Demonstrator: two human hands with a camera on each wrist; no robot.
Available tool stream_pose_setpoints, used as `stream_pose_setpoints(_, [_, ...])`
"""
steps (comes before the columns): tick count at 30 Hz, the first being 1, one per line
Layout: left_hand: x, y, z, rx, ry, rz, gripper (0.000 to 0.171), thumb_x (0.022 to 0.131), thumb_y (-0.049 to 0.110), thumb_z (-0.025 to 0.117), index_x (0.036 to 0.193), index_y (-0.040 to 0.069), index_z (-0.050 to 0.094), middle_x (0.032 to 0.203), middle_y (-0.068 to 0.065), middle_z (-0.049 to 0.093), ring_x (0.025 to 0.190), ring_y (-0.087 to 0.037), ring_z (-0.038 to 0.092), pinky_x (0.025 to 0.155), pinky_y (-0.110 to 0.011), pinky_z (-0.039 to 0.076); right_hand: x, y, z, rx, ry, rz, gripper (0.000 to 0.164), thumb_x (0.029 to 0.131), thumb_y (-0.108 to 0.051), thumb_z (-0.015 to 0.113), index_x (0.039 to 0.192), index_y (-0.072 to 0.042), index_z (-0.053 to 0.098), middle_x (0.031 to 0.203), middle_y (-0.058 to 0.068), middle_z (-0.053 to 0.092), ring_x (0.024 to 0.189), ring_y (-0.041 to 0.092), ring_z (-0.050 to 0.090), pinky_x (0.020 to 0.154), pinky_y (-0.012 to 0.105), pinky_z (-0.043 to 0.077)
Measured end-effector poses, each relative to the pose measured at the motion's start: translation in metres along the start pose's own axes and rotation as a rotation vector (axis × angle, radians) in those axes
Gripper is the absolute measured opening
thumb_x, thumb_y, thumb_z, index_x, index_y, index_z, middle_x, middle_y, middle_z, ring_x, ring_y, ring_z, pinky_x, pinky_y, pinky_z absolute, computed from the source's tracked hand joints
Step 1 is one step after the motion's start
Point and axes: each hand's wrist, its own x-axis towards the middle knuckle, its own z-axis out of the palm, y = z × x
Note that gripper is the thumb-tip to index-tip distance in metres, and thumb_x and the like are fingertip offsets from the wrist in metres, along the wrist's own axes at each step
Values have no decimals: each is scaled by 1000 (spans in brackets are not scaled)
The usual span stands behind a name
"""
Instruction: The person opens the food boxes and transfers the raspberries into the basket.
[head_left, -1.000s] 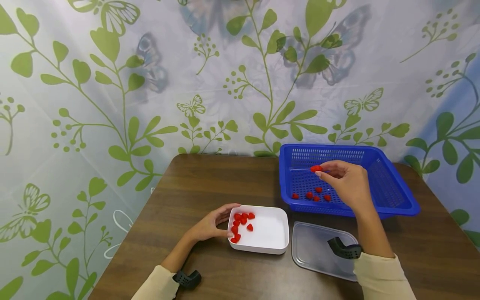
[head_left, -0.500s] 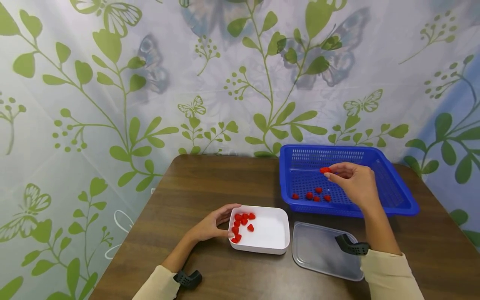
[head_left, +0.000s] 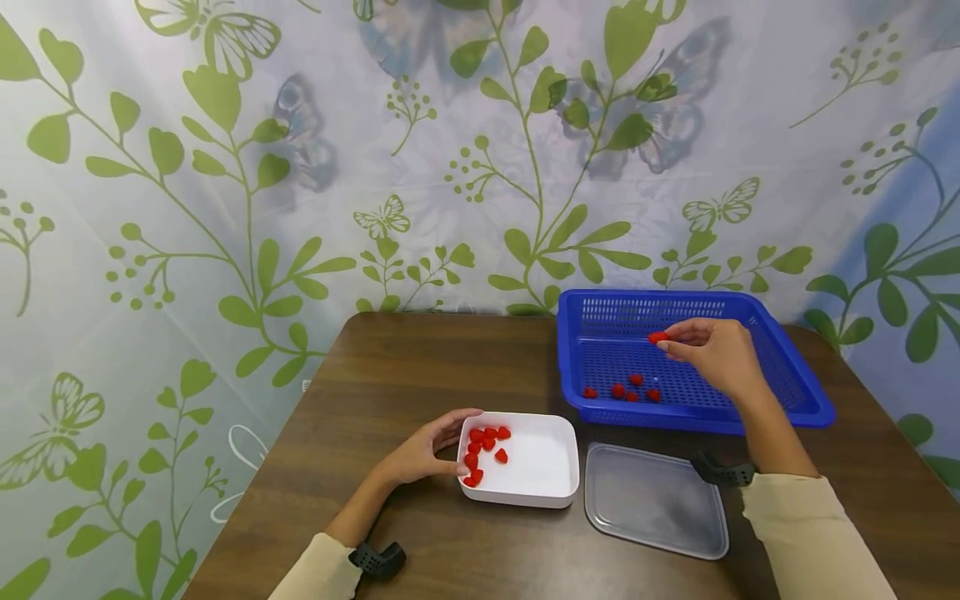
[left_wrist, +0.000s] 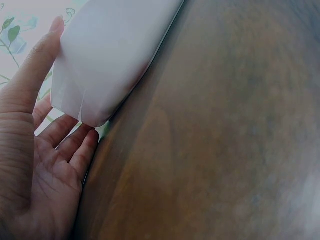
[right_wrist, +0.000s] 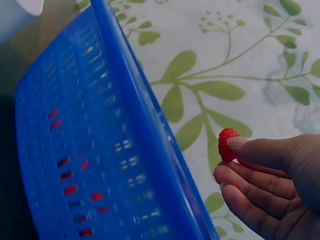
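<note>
My right hand pinches a red raspberry between thumb and fingertips, above the blue perforated basket. Below it, several more raspberries lie at the front left of the basket floor. At the middle of the table, my left hand holds the left end of a white rectangular container, thumb at the near corner and fingers round the far one. Several raspberries sit along that container's left side. The left wrist view shows the thumb and fingers on the container's outer wall.
A translucent lid lies flat on the brown wooden table, right of the white container and in front of the basket. Behind the table hangs a cloth with leaves and butterflies.
My right hand has moved to the right over the basket, still pinching the raspberry. The left hand and the white container have stayed in place.
</note>
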Motion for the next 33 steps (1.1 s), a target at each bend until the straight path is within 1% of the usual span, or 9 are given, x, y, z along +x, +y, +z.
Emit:
stream_pose_setpoints(4, [0,0,-1,-1,-14,5,80,87,12,79,155,22,38,158,-1,40,146,-25,39,116,-34,37,7,8,-2,-6,-58,41,33,94,-27,75,109,2,72,99,19,76,84,27,76,65,15,54])
stream_pose_setpoints(8, [0,-1,-1,-8,-17,0,81,86,11,79,155,21,38,158,-1,40,145,-24,39,116,-35,36,13,15,-4,-28,-92,63,35,92,-26,77,109,4,72,98,20,76,80,25,75,64,22,57])
stream_pose_setpoints(14, [0,1,-1,-5,-3,-18,83,85,5,79,155,16,37,158,-6,40,145,-29,39,116,-39,36,18,24,-4,-49,-164,107,36,92,-24,78,107,8,71,96,22,75,74,22,73,61,27,59])
stream_pose_setpoints(16, [0,4,-1,-15,-4,-21,83,84,3,78,155,13,37,158,-8,39,146,-31,38,117,-38,35,20,28,-4,-59,-187,126,35,92,-23,78,106,9,70,93,20,75,71,21,73,61,29,59])
stream_pose_setpoints(19, [-2,16,1,-40,-7,-23,80,85,1,76,154,9,37,157,-11,39,146,-32,37,117,-34,34,22,33,-3,-60,-221,149,33,92,-19,77,105,11,70,86,17,75,69,20,72,61,31,60])
stream_pose_setpoints(24, [-4,29,1,-31,-8,6,80,85,6,78,154,6,37,156,-13,41,145,-34,39,115,-28,36,25,40,-1,-38,-275,183,28,92,-12,74,103,13,69,81,14,75,68,21,73,61,34,61])
stream_pose_setpoints(25, [-4,29,1,-31,-8,9,80,85,7,78,154,6,37,156,-13,41,145,-34,39,115,-28,36,26,41,-1,-41,-283,184,26,92,-11,74,102,13,69,81,14,75,69,22,73,61,34,61])
stream_pose_setpoints(30, [-2,13,-1,-45,-14,-5,81,85,8,79,154,7,37,156,-14,40,145,-33,39,115,-30,36,30,49,0,-78,-320,191,19,91,-7,73,95,11,71,76,12,74,70,27,73,64,39,62])
stream_pose_setpoints(33, [-1,2,-2,-27,-12,-3,83,84,11,80,155,11,37,157,-11,40,145,-31,39,115,-29,35,31,54,0,-115,-348,188,16,90,-6,72,90,10,72,73,9,72,69,26,72,66,43,62])
